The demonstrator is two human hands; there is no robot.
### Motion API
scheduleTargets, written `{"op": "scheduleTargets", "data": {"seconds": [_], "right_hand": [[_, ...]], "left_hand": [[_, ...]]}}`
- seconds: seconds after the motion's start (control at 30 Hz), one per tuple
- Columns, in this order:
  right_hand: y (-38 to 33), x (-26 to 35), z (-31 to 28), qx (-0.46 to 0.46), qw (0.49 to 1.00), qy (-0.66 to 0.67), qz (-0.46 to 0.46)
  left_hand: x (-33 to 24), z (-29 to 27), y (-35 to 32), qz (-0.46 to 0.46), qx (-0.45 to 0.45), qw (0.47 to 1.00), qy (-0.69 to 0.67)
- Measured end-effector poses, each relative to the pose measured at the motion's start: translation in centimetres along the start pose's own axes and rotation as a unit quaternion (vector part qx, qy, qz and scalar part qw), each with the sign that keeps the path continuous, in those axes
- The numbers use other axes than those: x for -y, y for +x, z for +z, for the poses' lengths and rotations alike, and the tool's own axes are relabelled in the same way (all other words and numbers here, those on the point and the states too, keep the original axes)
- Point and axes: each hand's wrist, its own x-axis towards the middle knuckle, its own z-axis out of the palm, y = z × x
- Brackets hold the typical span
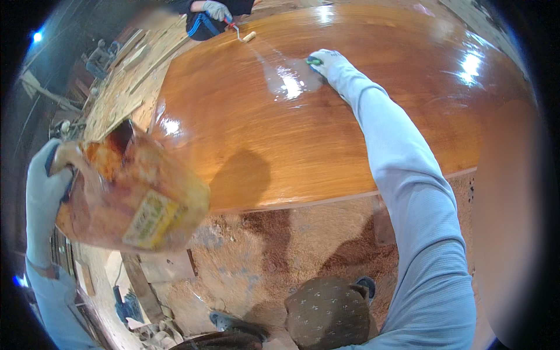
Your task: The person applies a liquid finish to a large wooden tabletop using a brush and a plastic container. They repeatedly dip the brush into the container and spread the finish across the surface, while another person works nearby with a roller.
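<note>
My left hand (44, 181), in a white glove with a dark palm, is wrapped round the handle of a large translucent plastic jug (186, 192). The jug is stained reddish brown, bears a yellow-green label and is tilted, with its cut-open dark mouth upward, off the left near edge of the wooden panel. My right hand (328, 63), also gloved, reaches far over the glossy brown wooden panel (251, 134). Its fingers are closed round a small green thing (314, 60), too small to name, at a wet, shiny patch (286, 81) of liquid.
Across the panel, a co-worker's gloved hand (217, 10) holds a small paint roller (249, 37) against the surface. Boards (157, 64) lie at the left, where another person (100, 58) sits far back. Dusty brown floor (233, 256) and wood scraps (140, 286) are below.
</note>
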Motion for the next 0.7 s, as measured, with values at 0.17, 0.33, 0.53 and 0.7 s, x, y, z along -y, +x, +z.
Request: {"op": "scheduleTargets", "data": {"seconds": [0.17,0.33,0.53,0.7], "right_hand": [[-4.7,6.3,0.3,0.072,0.993,-0.011,-0.095],[-6.7,6.5,-5.3,0.055,0.915,0.355,0.181],[-11.5,10.5,-6.4,-0.171,0.616,0.689,0.342],[-17.4,15.9,-7.4,-0.279,0.554,0.686,0.379]], "left_hand": [[2.2,0.0,-9.6,-0.077,0.025,0.992,0.1],[2.3,4.4,-15.9,-0.058,0.109,0.99,0.066],[2.8,5.2,-19.0,-0.137,0.215,0.959,-0.12],[2.3,8.4,-20.5,-0.171,0.264,0.892,-0.324]]}}
